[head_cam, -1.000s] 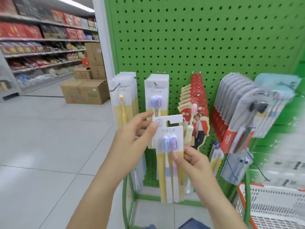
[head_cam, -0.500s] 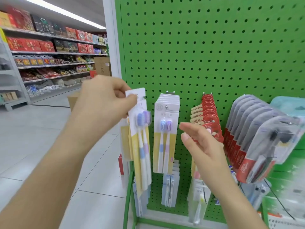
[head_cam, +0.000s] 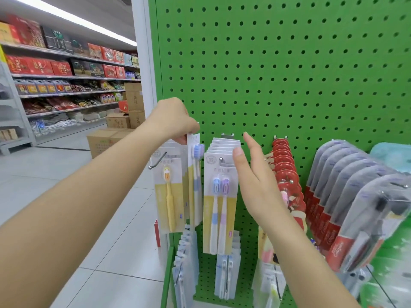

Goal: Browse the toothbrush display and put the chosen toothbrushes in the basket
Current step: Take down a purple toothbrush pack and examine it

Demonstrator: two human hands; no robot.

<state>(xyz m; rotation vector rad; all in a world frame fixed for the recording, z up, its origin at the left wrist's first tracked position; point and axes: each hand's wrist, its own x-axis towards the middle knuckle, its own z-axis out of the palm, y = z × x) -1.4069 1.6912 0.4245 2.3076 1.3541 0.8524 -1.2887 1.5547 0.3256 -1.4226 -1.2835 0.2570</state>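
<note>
My left hand (head_cam: 172, 120) pinches the top of a two-brush toothbrush pack (head_cam: 195, 174), which hangs edge-on between two rows on the green pegboard (head_cam: 278, 74). Left of it hangs a yellow single-toothbrush pack (head_cam: 169, 190) on a hook. To the right hangs a row of blue-and-purple twin packs (head_cam: 220, 207). My right hand (head_cam: 255, 176) is open with straight fingers, just in front of that row's top right corner, holding nothing. No basket shows in this view.
Red toothbrush packs (head_cam: 287, 174) and grey-and-red packs (head_cam: 347, 196) hang further right. Smaller clear packs (head_cam: 226, 276) hang on a lower row. Cardboard boxes (head_cam: 106, 138) sit on the tiled aisle floor at left, before stocked shelves (head_cam: 66, 85).
My left hand carried the twin pack from in front of me up and toward the pegboard, turning it edge-on. My right hand let go of it and rose open beside the hanging row.
</note>
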